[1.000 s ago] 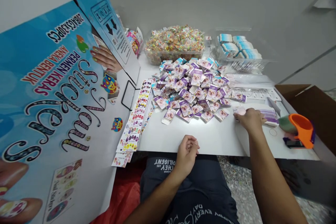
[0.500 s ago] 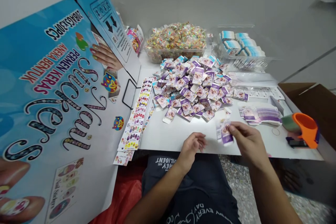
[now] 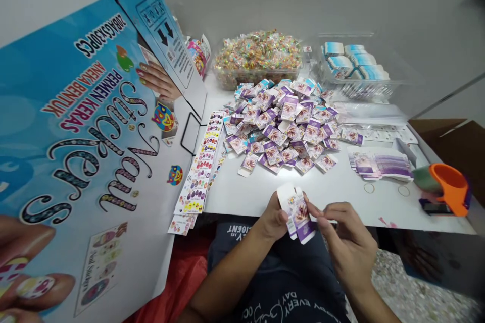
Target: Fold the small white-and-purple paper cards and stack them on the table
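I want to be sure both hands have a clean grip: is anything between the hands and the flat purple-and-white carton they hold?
Nothing visible. The left hand and right hand both pinch the flat carton directly, at the near table edge.

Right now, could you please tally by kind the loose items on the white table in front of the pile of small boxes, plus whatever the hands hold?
Flat purple-and-white box blank held between left hand and right hand: 1
Rubber bands on the table: 2
Orange tape dispenser: 1
Stack of flat purple blanks: 1
Total: 5
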Demonstrator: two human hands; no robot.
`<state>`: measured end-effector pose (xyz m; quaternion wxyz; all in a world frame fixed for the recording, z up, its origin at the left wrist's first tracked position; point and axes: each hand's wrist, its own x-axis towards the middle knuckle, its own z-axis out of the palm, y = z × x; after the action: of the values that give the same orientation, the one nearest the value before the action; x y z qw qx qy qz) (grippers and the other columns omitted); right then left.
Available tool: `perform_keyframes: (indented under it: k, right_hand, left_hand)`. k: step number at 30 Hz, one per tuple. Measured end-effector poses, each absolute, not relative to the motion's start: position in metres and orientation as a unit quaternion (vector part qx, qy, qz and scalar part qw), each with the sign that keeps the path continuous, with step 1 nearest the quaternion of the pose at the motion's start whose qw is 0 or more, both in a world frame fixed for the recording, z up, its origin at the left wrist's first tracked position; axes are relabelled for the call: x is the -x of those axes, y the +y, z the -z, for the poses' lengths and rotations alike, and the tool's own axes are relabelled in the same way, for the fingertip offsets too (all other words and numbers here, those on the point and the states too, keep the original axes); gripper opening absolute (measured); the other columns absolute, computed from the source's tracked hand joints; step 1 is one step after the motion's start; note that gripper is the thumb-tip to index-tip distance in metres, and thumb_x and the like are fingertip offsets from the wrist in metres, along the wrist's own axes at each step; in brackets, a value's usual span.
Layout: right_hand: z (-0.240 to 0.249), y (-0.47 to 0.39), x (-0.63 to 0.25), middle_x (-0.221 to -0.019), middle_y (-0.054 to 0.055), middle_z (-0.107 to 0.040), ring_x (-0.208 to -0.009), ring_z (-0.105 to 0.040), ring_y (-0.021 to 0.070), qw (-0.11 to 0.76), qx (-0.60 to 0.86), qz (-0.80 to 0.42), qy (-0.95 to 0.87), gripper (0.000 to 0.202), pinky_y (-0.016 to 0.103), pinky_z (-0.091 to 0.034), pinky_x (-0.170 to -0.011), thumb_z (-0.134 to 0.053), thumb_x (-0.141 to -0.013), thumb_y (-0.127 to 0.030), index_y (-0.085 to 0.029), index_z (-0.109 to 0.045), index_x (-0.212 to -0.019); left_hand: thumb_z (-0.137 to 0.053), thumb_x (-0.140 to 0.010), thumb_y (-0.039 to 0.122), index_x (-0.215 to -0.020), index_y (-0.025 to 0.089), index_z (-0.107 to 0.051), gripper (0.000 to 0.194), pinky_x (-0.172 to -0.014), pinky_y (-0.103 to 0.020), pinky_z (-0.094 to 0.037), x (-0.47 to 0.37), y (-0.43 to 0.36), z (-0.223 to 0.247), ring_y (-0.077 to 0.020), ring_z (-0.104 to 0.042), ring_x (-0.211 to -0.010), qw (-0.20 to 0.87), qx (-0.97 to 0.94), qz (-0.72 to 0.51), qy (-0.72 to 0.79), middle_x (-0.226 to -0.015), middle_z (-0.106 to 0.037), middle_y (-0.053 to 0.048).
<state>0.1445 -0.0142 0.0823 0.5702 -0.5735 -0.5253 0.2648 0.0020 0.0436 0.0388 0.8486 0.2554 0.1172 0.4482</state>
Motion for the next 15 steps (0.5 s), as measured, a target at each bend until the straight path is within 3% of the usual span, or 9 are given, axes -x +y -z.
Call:
perform_keyframes:
  k: [3, 8, 11, 15]
  right_hand:
    - [-0.094, -0.012, -0.15, -0.12, 0.011, -0.056, -0.115, -0.055, 0.0277, 0.559, 0.538, -0.173, -0.606, 0.025, 0.044, -0.047, -0.097, -0.069, -0.089, -0.028, -0.023, -0.067, -0.114]
    - [-0.11, 0.002, -0.165, -0.144, 0.012, -0.049, -0.134, -0.045, 0.0292, 0.319, 0.44, -0.318, -0.777, 0.038, 0.044, -0.045, -0.108, -0.069, -0.09, -0.026, -0.028, -0.06, -0.127]
    - [-0.11, 0.009, -0.17, -0.143, 0.01, -0.05, -0.135, -0.048, 0.0265, 0.289, 0.402, -0.421, -0.76, 0.036, 0.041, -0.046, -0.11, -0.069, -0.091, -0.029, -0.029, -0.059, -0.126]
    - [-0.101, 0.016, -0.173, -0.145, 0.011, -0.05, -0.137, -0.049, 0.0272, 0.282, 0.357, -0.519, -0.724, 0.024, 0.045, -0.043, -0.113, -0.069, -0.092, -0.036, -0.027, -0.065, -0.114]
  left_hand:
    - [-0.09, -0.047, 0.069, -0.099, 0.013, -0.07, 0.079, -0.065, -0.033, -0.055, -0.003, 0.036, -0.034, -0.0238, -0.071, -0.066, 0.872, -0.222, -0.419, 0.12, -0.08, -0.076, -0.012]
    - [-0.093, -0.052, 0.06, -0.068, 0.013, -0.064, 0.057, -0.043, -0.021, -0.039, -0.009, 0.024, -0.026, -0.0093, -0.051, -0.039, 0.862, -0.226, -0.423, 0.166, -0.051, -0.062, -0.001]
    - [-0.091, -0.058, 0.059, -0.059, 0.013, -0.06, 0.055, -0.042, -0.023, -0.044, -0.008, 0.019, -0.02, -0.0121, -0.055, -0.038, 0.873, -0.238, -0.395, 0.157, -0.048, -0.06, -0.002]
    - [-0.089, -0.064, 0.057, -0.064, 0.014, -0.061, 0.052, -0.042, -0.025, -0.048, -0.001, 0.012, -0.01, -0.0172, -0.061, -0.041, 0.909, -0.246, -0.322, 0.098, -0.053, -0.065, -0.005]
